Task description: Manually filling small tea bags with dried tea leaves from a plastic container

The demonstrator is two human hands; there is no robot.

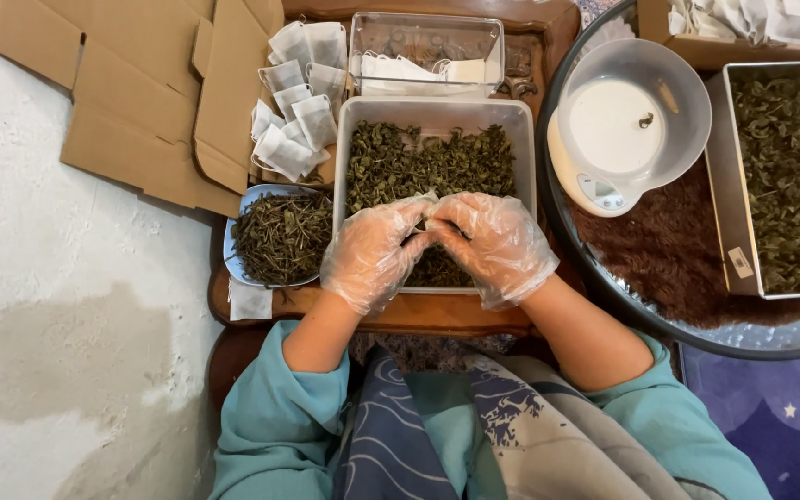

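Dk green dried leaves (391,167), white tray (526,148), teal sleeves (280,417).

Pale, patchy plaster floor (67,306) runs down the left, with a darker damp-looking stain on it. Flattened cardboard (141,102) lies at the top left. A carved wooden worktop (418,313) sits in the middle. Bottom right, a purple rug (770,417) with a star. Soft, even light.
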